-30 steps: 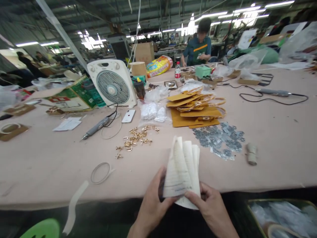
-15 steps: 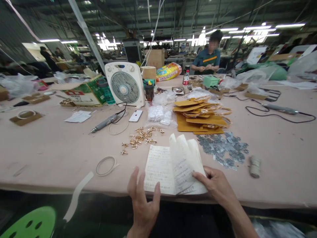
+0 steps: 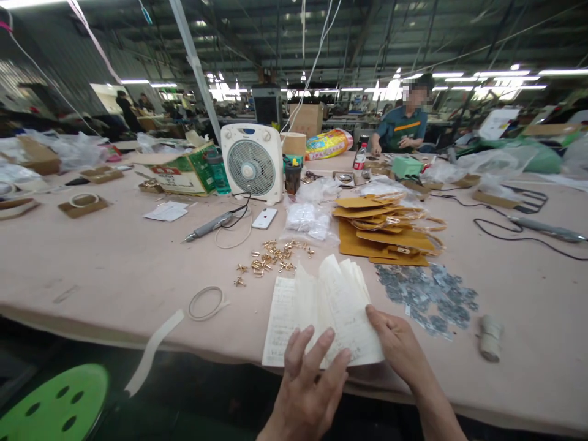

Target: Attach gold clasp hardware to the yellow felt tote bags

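An open notebook with handwritten pages lies at the front edge of the table, several leaves lifted and fanned. My right hand pinches the notebook's right side, thumb on top of the pages. Over the lower middle of the notebook is my left hand, fingers spread; whether the fingertips touch the paper I cannot tell. Gold-coloured metal fittings are scattered just beyond the notebook. To its right is a spread pile of small grey metal pieces.
Mustard-coloured bag pieces are stacked behind the notebook, beside a plastic bag of white items. A fan, phone and corded tool stand or lie further back. A tape roll lies left. A co-worker is across the table.
My left hand has moved right, from beside the notebook to over its pages. More leaves stand lifted near the middle. The whole view has shifted, so the table things appear further right and lower.
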### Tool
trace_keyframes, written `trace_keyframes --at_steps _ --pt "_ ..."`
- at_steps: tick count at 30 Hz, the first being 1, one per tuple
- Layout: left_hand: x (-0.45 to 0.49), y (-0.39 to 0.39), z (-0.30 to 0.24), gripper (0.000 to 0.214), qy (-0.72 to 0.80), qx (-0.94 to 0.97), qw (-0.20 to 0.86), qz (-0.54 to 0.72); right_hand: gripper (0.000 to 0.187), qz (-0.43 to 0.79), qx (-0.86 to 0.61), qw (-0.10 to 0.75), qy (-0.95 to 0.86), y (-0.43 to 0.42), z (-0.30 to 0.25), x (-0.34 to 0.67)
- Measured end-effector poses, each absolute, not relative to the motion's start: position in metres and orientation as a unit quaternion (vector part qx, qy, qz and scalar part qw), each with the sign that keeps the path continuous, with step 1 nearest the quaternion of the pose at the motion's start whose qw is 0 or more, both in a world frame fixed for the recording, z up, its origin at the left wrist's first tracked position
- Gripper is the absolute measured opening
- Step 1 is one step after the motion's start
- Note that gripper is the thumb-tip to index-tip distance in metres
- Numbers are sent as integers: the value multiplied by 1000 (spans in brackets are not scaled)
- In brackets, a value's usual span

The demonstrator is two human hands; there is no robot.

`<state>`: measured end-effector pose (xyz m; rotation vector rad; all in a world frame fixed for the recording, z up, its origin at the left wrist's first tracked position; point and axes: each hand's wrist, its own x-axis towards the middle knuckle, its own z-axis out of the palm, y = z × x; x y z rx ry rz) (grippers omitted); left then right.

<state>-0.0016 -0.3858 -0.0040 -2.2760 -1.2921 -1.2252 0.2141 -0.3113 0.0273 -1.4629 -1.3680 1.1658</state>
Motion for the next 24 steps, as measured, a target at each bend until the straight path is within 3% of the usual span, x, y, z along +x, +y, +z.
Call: trace_keyframes --at_steps 5,9,16,20,24 --pt "3 -377 0 62 -518 -770 51 -369 67 529 -549 390 -516 -311 35 210" --pt "-16 -370 -16 63 -564 -734 25 -378 65 502 -547 387 -547 -305 23 212" --pt "-51 -357 -19 74 -653 -607 77 -447 56 448 -560 362 -595 -289 15 228" --pt "-38 -373 -15 61 -508 -698 141 -484 54 356 -548 389 -649 -282 30 226" --pt "7 -394 -29 33 -315 -811 98 -482 48 365 -484 386 -695 -280 50 198"
